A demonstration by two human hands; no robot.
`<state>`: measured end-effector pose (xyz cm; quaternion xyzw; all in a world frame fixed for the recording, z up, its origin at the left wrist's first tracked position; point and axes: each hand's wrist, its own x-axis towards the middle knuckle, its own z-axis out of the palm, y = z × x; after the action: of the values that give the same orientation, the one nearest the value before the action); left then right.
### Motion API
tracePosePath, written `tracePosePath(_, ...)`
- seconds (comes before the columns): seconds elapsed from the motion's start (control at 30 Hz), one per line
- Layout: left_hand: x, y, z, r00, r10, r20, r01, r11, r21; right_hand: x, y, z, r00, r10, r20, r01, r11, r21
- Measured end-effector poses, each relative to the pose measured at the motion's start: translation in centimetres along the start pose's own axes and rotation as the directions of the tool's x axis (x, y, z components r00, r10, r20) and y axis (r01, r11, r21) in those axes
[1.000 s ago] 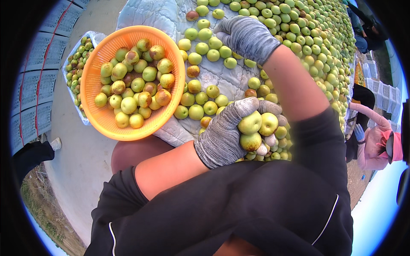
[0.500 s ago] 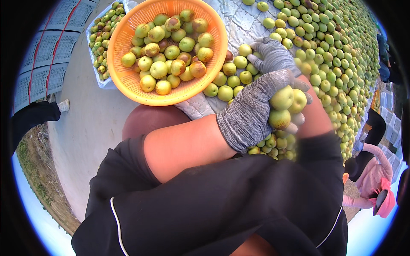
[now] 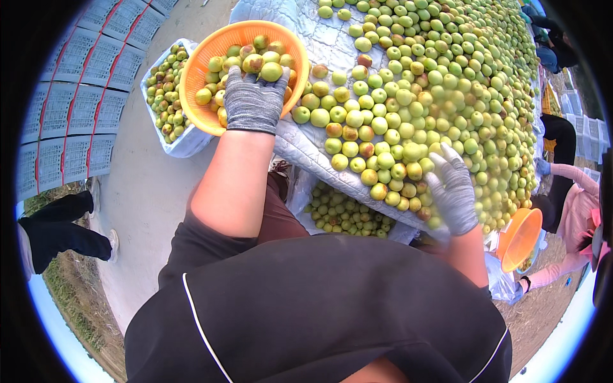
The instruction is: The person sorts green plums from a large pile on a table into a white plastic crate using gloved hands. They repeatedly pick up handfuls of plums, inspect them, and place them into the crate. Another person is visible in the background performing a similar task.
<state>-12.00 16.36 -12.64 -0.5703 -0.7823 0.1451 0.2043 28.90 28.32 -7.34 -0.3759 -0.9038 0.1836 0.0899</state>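
Both gloved hands are apart from each other. Left hand (image 3: 254, 105), upper left of centre, lies with its fingers over the fruits (image 3: 253, 62) in the orange basket (image 3: 191, 76); I cannot tell whether it grips any. To the left stand stacked crates (image 3: 73, 108). Rightward, green fruits (image 3: 472, 121) cover the quilted sheet (image 3: 316, 32); right hand (image 3: 454, 191), right of centre, is near them, fingers spread. At the right edge is a co-worker (image 3: 570, 217).

Outdoor yard (image 3: 137, 210): fruit heap (image 3: 447, 99), stacked crates (image 3: 59, 110).
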Motion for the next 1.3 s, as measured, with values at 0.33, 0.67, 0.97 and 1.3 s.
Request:
tracePosePath(0.33, -5.6, 7.7, -3.7, 0.986, 0.057, -0.154, -0.163, 0.255, -0.953, -5.2, 0.7, 8.0, 0.985, -0.151, -0.085, 0.124, 0.956, -0.264)
tracePosePath(0.67, -6.3, 12.3, -2.6, 0.995, -0.011, 0.095, 0.072, 0.744, -0.664, -8.7, -0.4, 8.8, 0.953, -0.191, -0.236, 0.152, 0.973, -0.173)
tracePosePath(0.97, -1.6, 12.0, 2.7, 0.972, -0.213, 0.102, 0.225, 0.699, -0.679, 4.8, -6.6, 12.1, 0.989, -0.128, 0.081, 0.145, 0.949, -0.28)
tracePosePath(1.3, -6.5, 17.2, -4.2, 0.983, 0.161, -0.082, -0.14, 0.39, -0.91, -5.6, -0.1, 6.6, 0.965, -0.246, -0.09, 0.24, 0.968, -0.076)
